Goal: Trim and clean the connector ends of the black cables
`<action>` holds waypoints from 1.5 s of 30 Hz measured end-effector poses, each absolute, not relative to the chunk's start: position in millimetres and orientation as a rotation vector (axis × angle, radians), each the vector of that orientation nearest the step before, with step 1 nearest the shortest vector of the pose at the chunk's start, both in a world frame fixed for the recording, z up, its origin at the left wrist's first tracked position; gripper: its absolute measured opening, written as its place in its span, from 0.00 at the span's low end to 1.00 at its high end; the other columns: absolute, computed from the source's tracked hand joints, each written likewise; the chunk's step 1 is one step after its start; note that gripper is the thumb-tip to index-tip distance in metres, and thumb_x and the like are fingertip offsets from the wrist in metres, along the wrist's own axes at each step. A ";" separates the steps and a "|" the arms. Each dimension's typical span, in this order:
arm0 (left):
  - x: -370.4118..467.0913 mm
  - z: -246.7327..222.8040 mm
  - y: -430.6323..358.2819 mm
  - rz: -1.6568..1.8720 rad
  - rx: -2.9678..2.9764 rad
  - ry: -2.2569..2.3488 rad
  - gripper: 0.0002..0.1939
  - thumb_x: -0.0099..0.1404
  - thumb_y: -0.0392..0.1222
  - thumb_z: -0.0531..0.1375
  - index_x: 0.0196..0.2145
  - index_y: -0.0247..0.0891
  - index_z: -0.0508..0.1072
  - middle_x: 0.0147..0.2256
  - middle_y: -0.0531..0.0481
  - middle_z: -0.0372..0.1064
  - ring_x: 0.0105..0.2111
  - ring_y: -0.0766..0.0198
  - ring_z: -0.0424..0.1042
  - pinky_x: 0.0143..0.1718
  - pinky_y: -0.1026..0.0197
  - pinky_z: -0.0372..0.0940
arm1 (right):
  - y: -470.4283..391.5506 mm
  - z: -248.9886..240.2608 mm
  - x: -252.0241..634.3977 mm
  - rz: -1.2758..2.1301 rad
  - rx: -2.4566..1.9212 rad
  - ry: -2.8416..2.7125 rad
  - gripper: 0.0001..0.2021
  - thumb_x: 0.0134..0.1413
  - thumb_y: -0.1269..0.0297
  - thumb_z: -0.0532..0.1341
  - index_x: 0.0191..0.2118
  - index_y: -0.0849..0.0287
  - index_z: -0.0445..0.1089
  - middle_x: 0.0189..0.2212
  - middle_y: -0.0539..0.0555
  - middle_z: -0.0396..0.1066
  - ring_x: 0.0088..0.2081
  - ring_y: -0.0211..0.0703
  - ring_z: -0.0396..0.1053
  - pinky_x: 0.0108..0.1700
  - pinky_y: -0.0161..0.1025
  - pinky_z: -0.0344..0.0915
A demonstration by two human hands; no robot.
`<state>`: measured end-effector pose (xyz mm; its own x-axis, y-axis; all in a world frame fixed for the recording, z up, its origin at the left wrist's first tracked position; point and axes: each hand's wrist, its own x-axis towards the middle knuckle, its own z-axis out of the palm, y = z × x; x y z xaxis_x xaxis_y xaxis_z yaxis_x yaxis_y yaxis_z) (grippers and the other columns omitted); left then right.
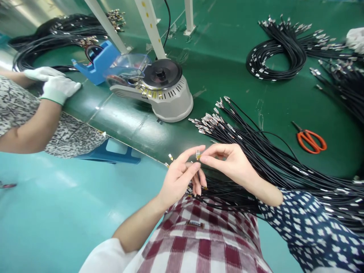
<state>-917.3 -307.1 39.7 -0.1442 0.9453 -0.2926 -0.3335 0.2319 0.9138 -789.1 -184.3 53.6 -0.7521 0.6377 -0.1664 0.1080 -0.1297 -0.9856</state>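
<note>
Near the table's front edge, my left hand [182,176] curls around a black cable, whose small metal connector [198,152] shows between my two hands. A bit of yellow tape shows at the connector's lower end. My right hand [227,159] pinches at the connector's right side, thumb and index finger together. Other black cables [227,189] run under my hands and across my lap. Just ahead lies a large bundle of black cables [256,146] with silvery connector ends pointing left.
A round grey tape dispenser [173,102] stands ahead, beside a blue tape holder [99,62]. Orange-handled scissors [311,141] lie at the right. Coiled cables [295,57] lie farther back. At the left, a person's gloved hands [57,85] rest by the table edge.
</note>
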 end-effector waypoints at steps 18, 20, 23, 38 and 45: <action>-913.1 33.1 -303.6 1.373 0.667 1.283 0.23 0.70 0.49 0.56 0.58 0.37 0.66 0.21 0.52 0.73 0.13 0.69 0.67 0.14 0.70 0.62 | -198.5 47.0 -796.8 1.929 -0.889 -1.622 0.11 0.48 0.57 0.69 0.25 0.59 0.74 0.26 0.52 0.74 0.29 0.40 0.70 0.36 0.39 0.67; -912.4 30.3 -300.3 1.444 0.649 1.327 0.20 0.69 0.49 0.57 0.53 0.35 0.72 0.20 0.52 0.72 0.13 0.69 0.66 0.12 0.70 0.60 | -201.3 45.2 -798.1 1.886 -0.894 -1.616 0.10 0.49 0.58 0.68 0.25 0.58 0.73 0.25 0.51 0.73 0.28 0.39 0.68 0.35 0.39 0.66; -913.6 29.0 -297.0 1.482 0.620 1.311 0.19 0.69 0.50 0.57 0.51 0.34 0.73 0.21 0.52 0.71 0.14 0.68 0.67 0.12 0.68 0.61 | -203.0 45.7 -799.0 1.843 -0.884 -1.623 0.10 0.51 0.60 0.67 0.25 0.58 0.72 0.23 0.50 0.71 0.26 0.38 0.66 0.34 0.39 0.65; -918.8 33.8 -296.1 1.490 0.506 1.281 0.10 0.62 0.41 0.65 0.30 0.34 0.68 0.23 0.53 0.72 0.12 0.72 0.66 0.13 0.71 0.59 | -191.1 40.5 -790.2 1.982 -0.799 -1.614 0.17 0.57 0.52 0.63 0.42 0.60 0.77 0.28 0.51 0.73 0.30 0.39 0.69 0.38 0.39 0.67; -918.3 34.2 -298.3 1.498 0.491 1.264 0.10 0.61 0.41 0.66 0.30 0.34 0.69 0.23 0.53 0.73 0.12 0.71 0.67 0.13 0.71 0.59 | -190.5 45.8 -797.7 1.876 -0.797 -1.682 0.09 0.52 0.59 0.67 0.30 0.60 0.76 0.29 0.53 0.76 0.33 0.41 0.71 0.38 0.39 0.67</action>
<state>-918.3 -298.3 34.2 -0.3498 0.8857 -0.3053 -0.4499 0.1270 0.8840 -797.7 -190.5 45.8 -0.7075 0.6999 -0.0979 0.0212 -0.1174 -0.9929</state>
